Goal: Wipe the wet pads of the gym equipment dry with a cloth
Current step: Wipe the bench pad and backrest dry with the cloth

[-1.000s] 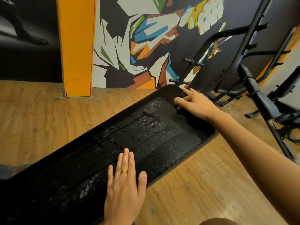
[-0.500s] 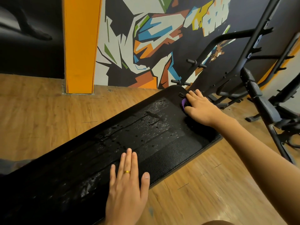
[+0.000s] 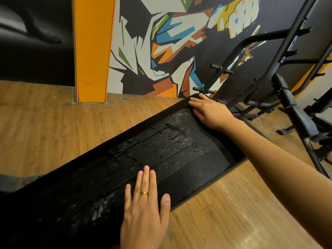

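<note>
The right grip [image 3: 212, 114] lies flat on the far end of the pad [image 3: 188, 175]. Its fingers are straight and close together, with the tips at the pad's far corner. It does not curl round anything. No cloth shows, and I cannot tell if 1 is under the palm.

The left grip [image 3: 145, 216] lies flat on the near part of the pad, close to the right edge. Its fingers are straight and a little spread, and it holds nothing. 1 finger has a gold ring [image 3: 144, 193] on it.

The pad is long and black. It runs from the near left to the far right. Water drops [image 3: 167, 141] and wet streaks shine down its middle, between the 2 grips. A strip along its right edge looks dull and dry.

Under the pad is a wood floor [image 3: 53, 132]. Behind it stands an orange post [image 3: 91, 51] beside a wall painting [image 3: 170, 42] with many colors. On the right are black metal frames [image 3: 269, 56], near the right grip.
</note>
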The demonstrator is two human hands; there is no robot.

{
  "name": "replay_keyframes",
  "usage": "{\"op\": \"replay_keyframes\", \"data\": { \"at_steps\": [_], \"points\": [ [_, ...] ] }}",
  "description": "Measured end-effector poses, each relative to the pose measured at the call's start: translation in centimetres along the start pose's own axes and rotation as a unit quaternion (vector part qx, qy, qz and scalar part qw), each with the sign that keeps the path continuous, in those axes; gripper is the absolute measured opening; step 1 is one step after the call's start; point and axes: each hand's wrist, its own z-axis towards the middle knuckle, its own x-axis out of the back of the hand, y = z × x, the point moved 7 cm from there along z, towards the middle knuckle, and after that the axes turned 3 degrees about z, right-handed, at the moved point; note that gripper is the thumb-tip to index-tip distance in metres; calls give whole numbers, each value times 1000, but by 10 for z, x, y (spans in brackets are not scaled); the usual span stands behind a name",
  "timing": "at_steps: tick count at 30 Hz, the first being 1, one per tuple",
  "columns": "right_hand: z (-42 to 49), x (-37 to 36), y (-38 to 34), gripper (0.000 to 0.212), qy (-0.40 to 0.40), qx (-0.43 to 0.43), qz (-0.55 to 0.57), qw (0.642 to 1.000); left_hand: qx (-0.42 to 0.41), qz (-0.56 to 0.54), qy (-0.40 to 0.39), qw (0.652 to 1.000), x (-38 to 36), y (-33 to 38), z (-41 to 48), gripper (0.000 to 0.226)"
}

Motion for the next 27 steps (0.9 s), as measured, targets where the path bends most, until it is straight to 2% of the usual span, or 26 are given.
{"op": "replay_keyframes", "data": {
  "at_steps": [3, 7, 13, 16, 19, 23, 27],
  "points": [
    [26, -6, -7, 42, 4, 11, 0, 1000, 2, 1, -7, 1000, -1, -1, 0, 71],
    [34, -10, -5, 45, -32, 15, 2, 999, 6, 4, -12, 1000, -5, -3, -2, 72],
    [-26, -1, 8, 51, -65, 18, 1, 998, -8, 0, -10, 1000, -3, -2, -1, 70],
    [-66, 2, 11, 54, -33, 15, -5, 999, -9, -3, -4, 1000, -3, -2, -1, 70],
    [-90, 0, 9, 66, -16, -3, -16, 1000, -12, -9, -4, 1000, -2, -3, -1, 71],
    [-74, -3, 6, 48, -16, 18, -11, 1000, -7, -8, -6, 1000, -2, -1, -1, 70],
    [-22, -8, -6, 47, -28, 23, -6, 999, -4, -2, -20, 1000, -1, -3, -3, 70]
  ]
}}
